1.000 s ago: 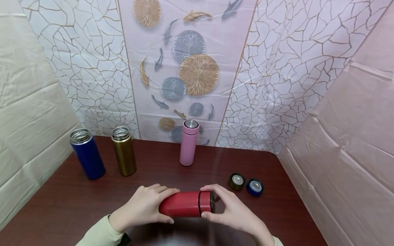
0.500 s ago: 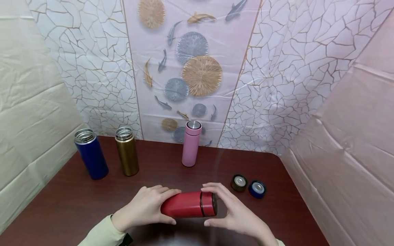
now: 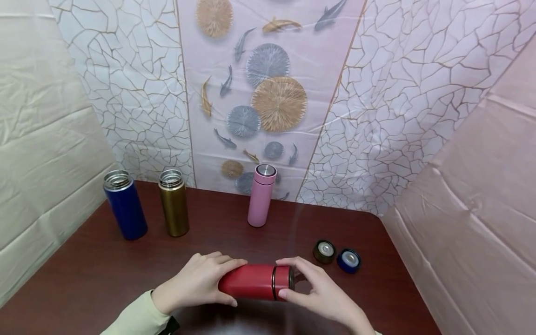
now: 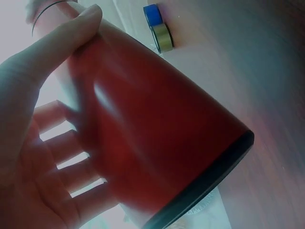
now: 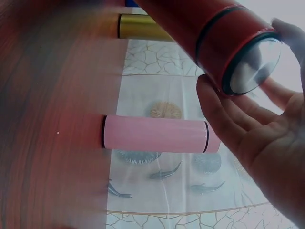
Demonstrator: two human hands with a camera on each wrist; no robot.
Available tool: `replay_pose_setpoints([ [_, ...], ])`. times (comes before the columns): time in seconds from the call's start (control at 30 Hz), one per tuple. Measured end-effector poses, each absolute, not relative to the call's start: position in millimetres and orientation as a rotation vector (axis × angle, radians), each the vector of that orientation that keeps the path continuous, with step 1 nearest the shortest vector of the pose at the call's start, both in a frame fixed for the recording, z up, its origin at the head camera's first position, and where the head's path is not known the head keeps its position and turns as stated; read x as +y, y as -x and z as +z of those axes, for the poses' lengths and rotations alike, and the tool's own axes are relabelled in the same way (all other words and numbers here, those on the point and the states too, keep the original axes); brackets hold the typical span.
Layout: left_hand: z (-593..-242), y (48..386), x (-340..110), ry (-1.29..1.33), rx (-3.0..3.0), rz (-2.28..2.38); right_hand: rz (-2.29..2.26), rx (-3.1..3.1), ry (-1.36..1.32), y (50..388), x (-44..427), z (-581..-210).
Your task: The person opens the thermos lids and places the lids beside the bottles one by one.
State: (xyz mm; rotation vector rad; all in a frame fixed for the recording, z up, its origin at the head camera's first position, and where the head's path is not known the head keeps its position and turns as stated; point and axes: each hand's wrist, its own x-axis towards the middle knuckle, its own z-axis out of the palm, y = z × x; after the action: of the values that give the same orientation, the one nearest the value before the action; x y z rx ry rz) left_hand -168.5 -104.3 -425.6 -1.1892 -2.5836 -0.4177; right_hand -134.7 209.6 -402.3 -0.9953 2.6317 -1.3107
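- Head view: the left hand (image 3: pixel 201 281), at the end of a pale sleeve (image 3: pixel 133 314), is curled round the base end of a red vacuum flask (image 3: pixel 251 282), with the thumb spread from the fingers
- By the right hand (image 3: pixel 321 291), the flask's red screw cap (image 3: pixel 283 281) is gripped between thumb and fingers, the palm being kept clear of its metallic end face
- The red vacuum flask is held on its side above the dark red-brown table (image 3: pixel 217 235), its base at the left hand and its cap, seated above a dark ring, at the right
- Beyond the right hand, a gold lid (image 3: pixel 324 251) and a blue lid (image 3: pixel 349 260) are laid just beside each other
- Farther left, a blue flask (image 3: pixel 126 209) and a gold flask (image 3: pixel 174 211) are stood upright, lidless, their steel necks exposed
- Near the table's back edge, a capped pink flask (image 3: pixel 260 202) is stood upright
- Behind it, a cloth backdrop (image 3: pixel 377 93) is printed with koi and crackle lines
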Motion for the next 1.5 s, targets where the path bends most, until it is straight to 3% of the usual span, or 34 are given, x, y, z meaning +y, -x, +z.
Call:
replay_pose_setpoints([
  [0.27, -425.6, 169.3, -104.9, 1.195, -2.599, -0.407, -1.235, 2.697, 1.237, 134.7, 212.0, -403.3],
  [0.67, -426.6, 170.7, -106.7, 1.203, -2.559, -0.425, -1.131, 2.605, 0.797, 136.6, 210.9, -403.0],
  [0.93, -426.1, 169.3, -108.2, 1.19, -2.594, -0.422, -1.266, 2.421, 0.767, 137.2, 212.9, -403.4],
  [1.5, -427.2, 168.4, -111.0, 1.182, -2.604, -0.408, -1.154, 2.599, 1.104, 133.7, 206.5, -400.9],
])
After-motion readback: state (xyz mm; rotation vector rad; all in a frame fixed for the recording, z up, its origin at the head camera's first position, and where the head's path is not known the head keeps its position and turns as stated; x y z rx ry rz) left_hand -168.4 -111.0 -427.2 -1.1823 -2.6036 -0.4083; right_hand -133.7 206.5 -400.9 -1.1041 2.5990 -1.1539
